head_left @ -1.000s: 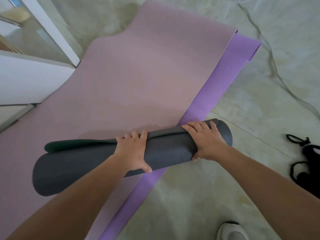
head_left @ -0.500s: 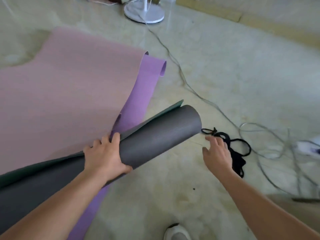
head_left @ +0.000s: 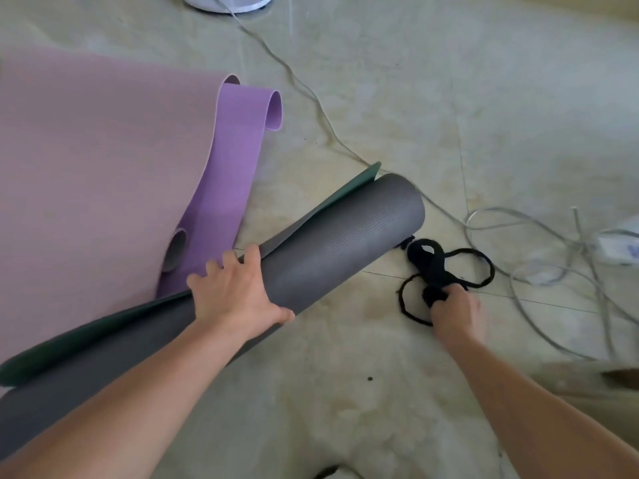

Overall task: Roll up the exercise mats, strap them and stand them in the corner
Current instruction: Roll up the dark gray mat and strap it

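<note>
L hand (head_left: pixel 238 292): fingers curled over top of rolled grey mat (head_left: pixel 345 236), thumb on near side; grips it mid-roll.
R hand (head_left: pixel 454 311): closed round bunched black strap (head_left: pixel 446 267), its loops lying on floor (head_left: pixel 345 392).
Grey mat: rolled, slanting; far end just beside strap, green-faced flap loose along far side.
Pink mat (head_left: pixel 103 160): flat, left, overlapping purple mat (head_left: pixel 235 167) w/ curled far end.
Cables (head_left: pixel 518 223): right, on floor.

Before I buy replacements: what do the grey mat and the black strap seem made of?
The grey mat looks like matte foam or rubber: fine wavy texture, bends smoothly, green on its other face. The strap seems soft woven fabric or cord, lying in limp loops; its weave is too blurred to tell.
</note>
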A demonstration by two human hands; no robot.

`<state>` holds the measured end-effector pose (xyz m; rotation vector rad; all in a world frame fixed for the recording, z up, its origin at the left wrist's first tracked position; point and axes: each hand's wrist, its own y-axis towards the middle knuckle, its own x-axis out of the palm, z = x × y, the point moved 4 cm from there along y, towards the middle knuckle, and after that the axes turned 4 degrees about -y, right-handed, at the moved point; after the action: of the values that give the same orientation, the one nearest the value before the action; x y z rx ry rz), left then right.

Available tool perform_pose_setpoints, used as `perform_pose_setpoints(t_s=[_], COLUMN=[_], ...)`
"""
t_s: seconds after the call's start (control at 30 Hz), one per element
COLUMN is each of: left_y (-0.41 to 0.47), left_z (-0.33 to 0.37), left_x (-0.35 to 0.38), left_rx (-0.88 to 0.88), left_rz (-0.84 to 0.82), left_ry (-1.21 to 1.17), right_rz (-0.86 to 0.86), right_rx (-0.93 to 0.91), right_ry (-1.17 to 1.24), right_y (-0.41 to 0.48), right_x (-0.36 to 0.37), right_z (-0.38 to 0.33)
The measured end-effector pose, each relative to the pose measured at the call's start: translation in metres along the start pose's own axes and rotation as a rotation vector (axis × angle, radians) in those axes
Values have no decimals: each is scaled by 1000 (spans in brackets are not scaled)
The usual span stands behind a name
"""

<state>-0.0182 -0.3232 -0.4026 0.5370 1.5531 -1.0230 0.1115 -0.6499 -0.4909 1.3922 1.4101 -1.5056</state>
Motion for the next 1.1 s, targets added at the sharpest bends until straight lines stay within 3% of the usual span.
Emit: perform_pose_setpoints(t_s=[0.1, 0.23, 0.4, 0.53, 0.63, 0.8, 0.97, 1.1], left_y=[2, -1, -19, -65, -118, -216, -290, -302], left_z=[-3, -31, -119, -233, -322, -443, -506, -506], left_x=[-15, -51, -107, -145, -160, -137, -66, 4], left_rx=[-17, -73, -203, -389, -532, -721, -843, -840], left_rz=[5, 52, 157, 240, 279, 278, 189, 94], left_ry=[-32, -94, -150, -163, -145, -147, -167, -201], right_rz=[57, -80, -327, -569, -756, -927, -1202, -1420], right_rx=[2, -120, -389, -549, -655, -742, -733, -729], right_ry=[361, 980, 1281, 1284, 1143, 1025, 1174, 1145], right_y=[-5, -36, -98, -179, -251, -377, -486, -562], right_x=[-30, -80, -134, -157, -145, -112, -103, -62], right_z=[-22, -93, -192, -279, -345, -426, -469, -505])
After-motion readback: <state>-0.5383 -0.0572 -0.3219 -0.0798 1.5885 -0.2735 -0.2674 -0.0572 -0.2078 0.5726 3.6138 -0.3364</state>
